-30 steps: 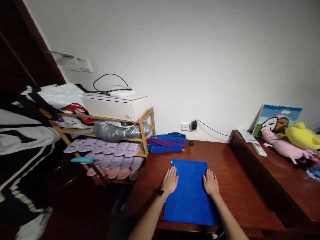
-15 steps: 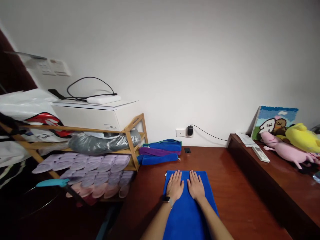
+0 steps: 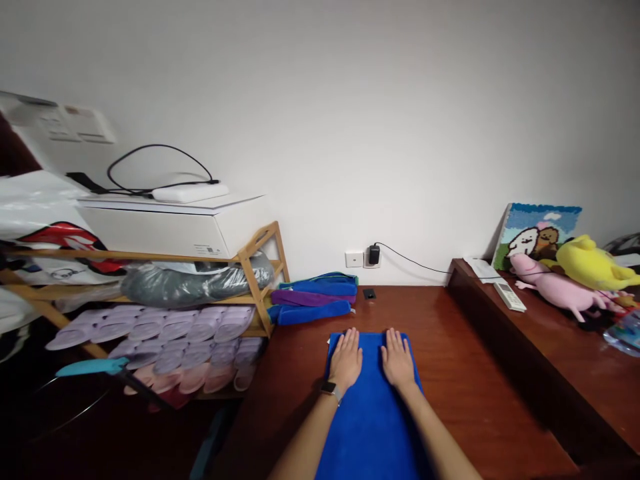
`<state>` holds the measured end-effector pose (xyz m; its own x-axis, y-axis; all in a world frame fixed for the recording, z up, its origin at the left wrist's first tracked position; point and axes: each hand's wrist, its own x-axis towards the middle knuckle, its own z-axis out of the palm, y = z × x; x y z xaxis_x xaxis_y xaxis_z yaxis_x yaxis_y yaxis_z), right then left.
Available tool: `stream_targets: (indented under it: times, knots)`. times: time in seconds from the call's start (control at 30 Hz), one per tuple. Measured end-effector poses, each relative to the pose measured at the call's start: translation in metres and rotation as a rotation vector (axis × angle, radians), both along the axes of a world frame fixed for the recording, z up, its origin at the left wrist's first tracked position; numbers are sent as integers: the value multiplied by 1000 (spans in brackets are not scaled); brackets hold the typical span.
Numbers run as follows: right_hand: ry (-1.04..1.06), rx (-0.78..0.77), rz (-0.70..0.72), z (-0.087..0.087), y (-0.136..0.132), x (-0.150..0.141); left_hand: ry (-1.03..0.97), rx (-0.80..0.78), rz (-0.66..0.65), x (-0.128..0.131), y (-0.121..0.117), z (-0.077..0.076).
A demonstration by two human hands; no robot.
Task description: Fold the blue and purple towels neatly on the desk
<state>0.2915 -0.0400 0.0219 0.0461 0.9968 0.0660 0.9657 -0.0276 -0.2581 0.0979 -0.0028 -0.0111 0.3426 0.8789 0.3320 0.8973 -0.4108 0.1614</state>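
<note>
A blue towel [image 3: 369,427] lies spread lengthwise on the reddish-brown wooden table [image 3: 470,373], its near end running out of view at the bottom. Flat on its far left part rests my left hand [image 3: 347,360], fingers stretched forward, a watch on the wrist. My right hand [image 3: 399,360] lies palm down near the towel's far right corner, fingers extended as well. Neither hand holds anything. Beyond them, by the wall, are folded blue towels [image 3: 314,311] with a purple towel [image 3: 315,297] between them.
On the left stands a wooden rack [image 3: 260,287] with lilac slippers [image 3: 190,323] and a white box [image 3: 160,230]. A raised ledge at right carries a remote control [image 3: 510,297], a pink plush toy [image 3: 555,287] and a yellow plush toy [image 3: 593,263]. A black charger [image 3: 374,254] is plugged into the wall.
My hands have moved apart across the towel, the left slightly leftward and the right slightly rightward. The camera view has shifted a little.
</note>
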Motion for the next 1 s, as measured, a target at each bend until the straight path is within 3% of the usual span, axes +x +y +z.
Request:
stream_targets:
  times: [0.07, 0.17, 0.37, 0.47, 0.57, 0.67, 0.73, 0.87, 1.0]
  knots:
    - [26, 15, 102, -5, -8, -20, 7, -11, -73, 10, -6, -5]
    - [38, -27, 130, -12, -18, -26, 18, -71, -51, 6, -12, -9]
    - [29, -110, -7, -1, -16, 31, 20, -115, 57, -42, -10, 7]
    - [93, -106, -47, -1, -34, 66, -5, -116, 92, -63, -21, 18]
    - [194, 36, -46, -23, -79, 98, -89, -63, 59, -81, -56, 22]
    - [262, 145, -66, -53, -129, 123, -176, -31, -1, -98, -109, 19]
    - [265, 148, -98, -64, -153, 131, -210, -62, -16, -107, -148, 17]
    - [179, 137, -114, -55, -165, 128, -263, -142, -1, -120, -211, 20]
    - [133, 136, -108, -41, -163, 121, -252, -188, -68, -125, -244, 27]
